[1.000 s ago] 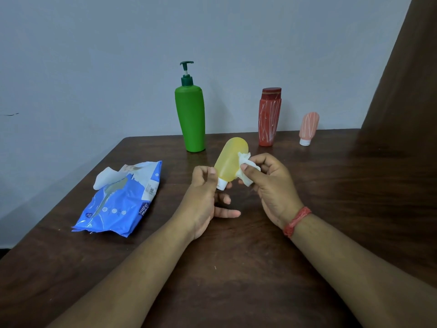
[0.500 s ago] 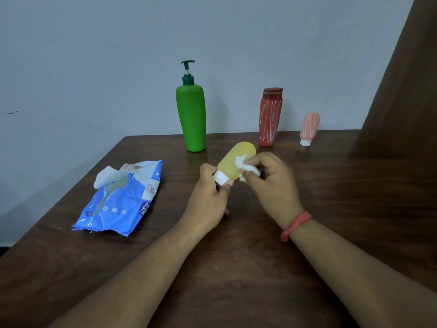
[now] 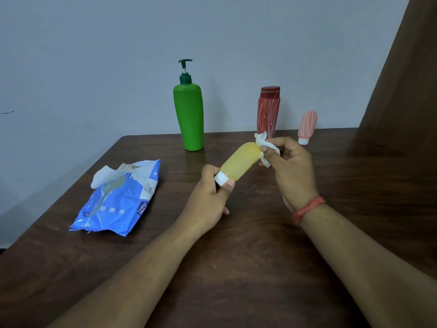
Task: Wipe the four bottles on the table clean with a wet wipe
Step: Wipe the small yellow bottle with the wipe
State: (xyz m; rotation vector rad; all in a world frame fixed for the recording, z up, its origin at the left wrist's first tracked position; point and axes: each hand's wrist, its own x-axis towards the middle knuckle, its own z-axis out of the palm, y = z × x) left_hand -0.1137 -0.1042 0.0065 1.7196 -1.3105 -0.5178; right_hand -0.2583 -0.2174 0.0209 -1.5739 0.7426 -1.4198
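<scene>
A small yellow bottle (image 3: 240, 160) with a white cap is held tilted above the table, cap toward me. My left hand (image 3: 210, 200) pinches its white cap. My right hand (image 3: 292, 166) pinches a crumpled white wet wipe (image 3: 264, 144) against the bottle's far rounded end. At the back of the table stand a tall green pump bottle (image 3: 189, 114), a red bottle (image 3: 268, 110) with white streaks and a small pink bottle (image 3: 307, 126) resting on its white cap.
A blue wet wipe pack (image 3: 120, 200) lies open at the left of the dark wooden table (image 3: 236, 268), one wipe sticking out of it. A pale wall is behind, and a brown curtain hangs at the right.
The yellow bottle has swung to a flatter tilt. My right hand slid the wipe from the bottle's middle up to its far end, and my left hand moved onto the cap.
</scene>
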